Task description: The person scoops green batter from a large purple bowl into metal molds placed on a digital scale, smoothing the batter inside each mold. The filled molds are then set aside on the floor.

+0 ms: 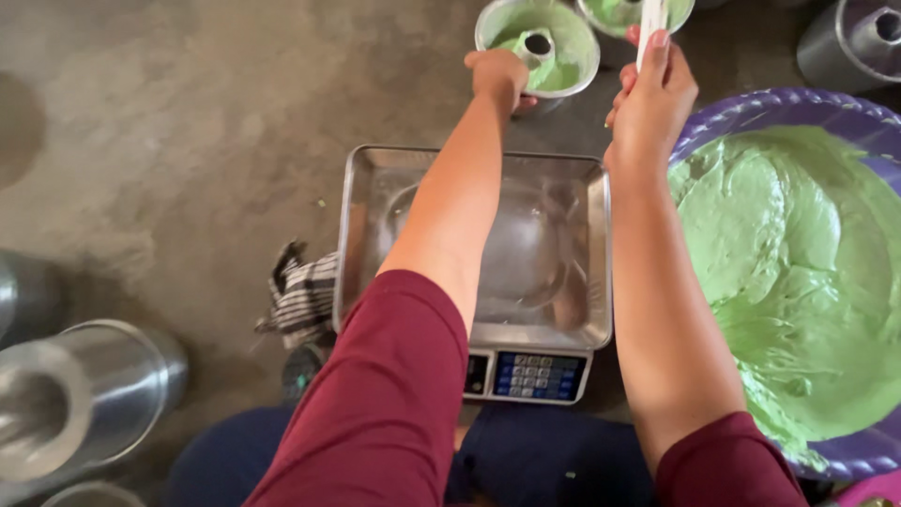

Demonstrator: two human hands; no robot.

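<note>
My left hand (500, 77) reaches past the scale and grips the near rim of a metal tube cake pan (538, 47) partly filled with green batter. My right hand (652, 89) is closed around the white handle of a spatula (650, 21), whose end is over a second batter-filled pan (619, 14) at the top edge. Below my arms sits a digital kitchen scale (526, 374) with a shiny steel tray (361, 188) that holds nothing. A large purple basin (751, 108) full of green batter stands on the right.
Empty metal tube pans lie at the lower left (80, 399) and stand at the top right (854, 42). A striped cloth (302, 299) lies beside the scale on the concrete floor. My knees are at the bottom.
</note>
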